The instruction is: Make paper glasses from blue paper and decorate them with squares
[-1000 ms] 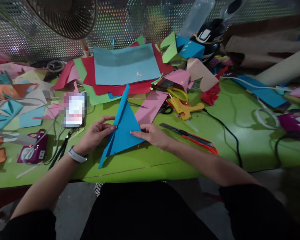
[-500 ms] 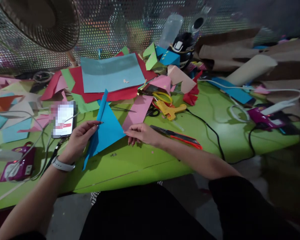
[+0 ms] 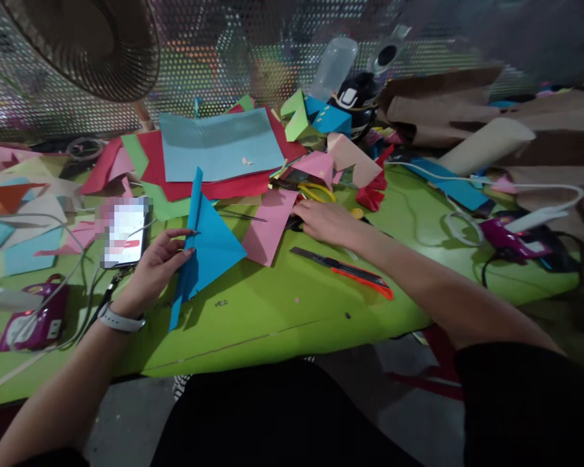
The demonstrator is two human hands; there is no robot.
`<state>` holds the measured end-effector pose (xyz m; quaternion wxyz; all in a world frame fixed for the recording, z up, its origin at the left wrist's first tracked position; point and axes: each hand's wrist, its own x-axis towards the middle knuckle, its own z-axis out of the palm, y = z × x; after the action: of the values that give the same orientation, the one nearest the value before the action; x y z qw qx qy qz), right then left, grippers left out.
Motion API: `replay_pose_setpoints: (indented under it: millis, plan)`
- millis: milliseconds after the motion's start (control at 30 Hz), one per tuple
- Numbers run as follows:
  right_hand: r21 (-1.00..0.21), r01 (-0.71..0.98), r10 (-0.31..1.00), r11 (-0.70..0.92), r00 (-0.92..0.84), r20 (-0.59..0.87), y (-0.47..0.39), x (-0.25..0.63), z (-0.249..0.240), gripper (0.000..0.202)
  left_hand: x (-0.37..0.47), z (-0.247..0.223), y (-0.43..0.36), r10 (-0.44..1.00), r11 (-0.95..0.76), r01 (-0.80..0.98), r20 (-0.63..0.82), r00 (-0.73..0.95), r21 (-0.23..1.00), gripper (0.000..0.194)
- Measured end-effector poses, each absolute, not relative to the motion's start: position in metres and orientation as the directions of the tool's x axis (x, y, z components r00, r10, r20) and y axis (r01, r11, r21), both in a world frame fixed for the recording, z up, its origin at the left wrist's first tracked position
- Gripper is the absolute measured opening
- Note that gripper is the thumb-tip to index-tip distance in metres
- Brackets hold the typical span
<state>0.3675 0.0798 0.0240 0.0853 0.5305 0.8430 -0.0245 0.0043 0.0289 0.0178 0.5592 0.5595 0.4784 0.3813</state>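
Between the thumb and fingers of my left hand (image 3: 158, 263) is the rolled left edge of a blue paper (image 3: 214, 243), whose other corner points right. My right hand (image 3: 326, 220) lies over the yellow glue gun (image 3: 357, 213) and the dark scissors handles, with its fingertips at the right edge of a pink paper strip (image 3: 268, 227). What its curled fingers grip is hidden. An orange and black cutter (image 3: 350, 269) lies in front of that hand.
A phone (image 3: 125, 233) and a purple device (image 3: 39, 318) with cables lie left. Behind are a light blue sheet (image 3: 221, 146), red paper and a fan (image 3: 87, 45). Another purple device (image 3: 513, 239) and brown paper (image 3: 442, 110) are at the right.
My right hand has let go of the blue paper's right corner and moved right and back to the glue gun and scissors. My left hand still holds the rolled edge, now more upright.
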Motion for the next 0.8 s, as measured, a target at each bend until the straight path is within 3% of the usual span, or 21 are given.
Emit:
replay_pose_setpoints:
  millis: [100, 300, 567, 733, 800]
  plan:
    - [0.116, 0.869, 0.863, 0.481, -0.445, -0.239, 0.084, 0.363, 0.029, 0.034, 0.004, 0.019, 0.028, 0.964, 0.069, 0.073, -0.086, 0.252, 0.995, 0.035]
    - [0.041, 0.869, 0.829, 0.493, -0.455, -0.325, 0.083, 0.362, 0.039, 0.032, 0.003, 0.022, 0.026, 0.96, 0.047, 0.054, -0.06, 0.273, 0.997, 0.033]
    - [0.123, 0.82, 0.786, 0.558, -0.475, -0.396, 0.079, 0.351, 0.044, 0.014, 0.005, 0.023, 0.022, 0.958, 0.059, 0.057, -0.072, 0.278, 0.997, 0.035]
    - [0.179, 0.836, 0.835, 0.519, -0.45, -0.318, 0.054, 0.345, 0.064, 0.013, 0.005, 0.021, 0.023, 0.956, 0.071, 0.075, -0.09, 0.28, 0.995, 0.035]
    - [0.141, 0.857, 0.845, 0.496, -0.439, -0.305, 0.037, 0.34, 0.072, 0.014, 0.006, 0.021, 0.023, 0.953, 0.081, 0.084, -0.102, 0.284, 0.993, 0.036]
